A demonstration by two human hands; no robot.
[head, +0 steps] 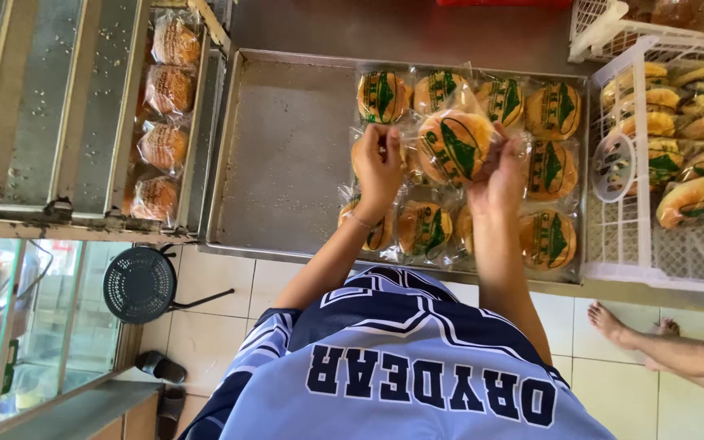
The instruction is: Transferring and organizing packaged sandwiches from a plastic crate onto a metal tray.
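Holding a wrapped bun [455, 145] between both hands, we keep it lifted just above the metal tray [287, 155]. Our left hand [378, 167] is closed on the left edge of the clear plastic wrapper, with the fingers curled around it, and our right hand [499, 175] pinches the right edge of the same wrapper, also closed. The bun is round and golden brown, and its wrapper carries a green and yellow print. It hangs over the right half of the tray, above the other wrapped buns [552, 171] that lie there in rows and touch each other, from the far edge to the near edge. The left half of the tray is bare metal with small crumbs on it. Just beside the right edge of the tray stands a white plastic basket [625, 236] with long packed breads [694, 200] stacked at its far and right side. At the left of the tray we see a metal rack [42, 106], and a row of four buns in plain wrappers [165, 122] lies along its right edge. On the tiled floor near the rack stands a dark round stool [138, 284], and at the right a bare foot of another person [613, 322] rests on the tiles, well apart from our hands.
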